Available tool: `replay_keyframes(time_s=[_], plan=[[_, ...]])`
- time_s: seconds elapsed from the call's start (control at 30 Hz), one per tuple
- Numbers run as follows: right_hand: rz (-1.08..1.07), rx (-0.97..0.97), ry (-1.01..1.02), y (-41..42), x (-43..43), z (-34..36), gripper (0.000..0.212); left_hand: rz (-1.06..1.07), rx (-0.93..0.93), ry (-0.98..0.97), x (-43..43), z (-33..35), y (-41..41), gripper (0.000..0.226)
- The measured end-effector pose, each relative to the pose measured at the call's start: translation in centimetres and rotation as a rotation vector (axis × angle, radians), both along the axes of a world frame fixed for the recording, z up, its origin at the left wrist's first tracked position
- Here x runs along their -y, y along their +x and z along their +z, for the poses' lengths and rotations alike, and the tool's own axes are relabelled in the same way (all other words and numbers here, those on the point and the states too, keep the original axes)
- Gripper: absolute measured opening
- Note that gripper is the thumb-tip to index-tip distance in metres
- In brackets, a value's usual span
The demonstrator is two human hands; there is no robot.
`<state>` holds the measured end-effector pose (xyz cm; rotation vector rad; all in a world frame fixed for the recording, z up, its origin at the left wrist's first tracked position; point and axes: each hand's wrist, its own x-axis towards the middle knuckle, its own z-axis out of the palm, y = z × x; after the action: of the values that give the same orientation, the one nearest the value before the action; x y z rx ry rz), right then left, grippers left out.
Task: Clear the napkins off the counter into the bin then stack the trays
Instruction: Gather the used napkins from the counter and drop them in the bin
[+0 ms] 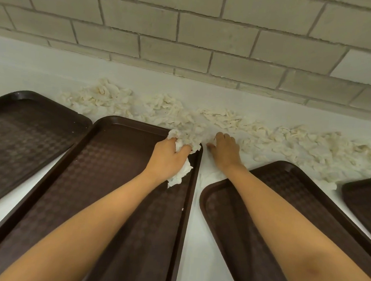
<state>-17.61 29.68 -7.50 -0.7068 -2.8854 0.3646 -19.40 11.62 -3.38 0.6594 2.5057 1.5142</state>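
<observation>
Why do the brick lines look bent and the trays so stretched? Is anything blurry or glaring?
Head view: the wide-angle lens bows the brick wall and stretches the trays toward the frame's edges; light is soft and even, no glare on the counter, only faint shadows by the left hand and right hand; the napkins look fairly sharp.

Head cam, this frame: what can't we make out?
Bin: outside the head view.
Right hand: its back faces the camera, hiding whether it grips any napkins.
Far-right tray: cut off by the right edge.
Far-left tray: cut off by the left edge.
Centre-left tray and centre-right tray: near ends hidden by forearms and the bottom edge.
</observation>
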Motion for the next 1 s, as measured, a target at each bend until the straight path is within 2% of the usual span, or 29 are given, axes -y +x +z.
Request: replay_keyframes(time_s=[0.07,0.2,0.33,0.47,0.7,1.0], plan=[[0.029,-0.090,-0.016,0.3,0.0,0.6,0.020,-0.004,0.004,0.001,0.0,0.1,0.1,0.029],[0.076,-0.209,-0.058,1.3,0.1,2.4,0.038,-0.014,0.019,0.005,0.1,0.5,0.5,0.032],[0.076,-0.262,-0.058,2.6,0.8,4.2,0.033,0.003,0.000,0.008,0.5,1.2,1.3,0.038],[0.083,-0.305,-0.103,4.7,1.8,5.9,0.030,-0.025,-0.025,0.021,0.9,2.3,2.6,0.032],[0.067,-0.534,-0.063,9.7,4.8,9.4,0.020,-0.092,-0.047,0.057,2.7,4.6,6.2,0.027],[-0.071,-0.526,-0.053,18.8,9.5,10.3,0.019,-0.185,-0.054,0.085,5.7,6.4,12.7,0.021]])
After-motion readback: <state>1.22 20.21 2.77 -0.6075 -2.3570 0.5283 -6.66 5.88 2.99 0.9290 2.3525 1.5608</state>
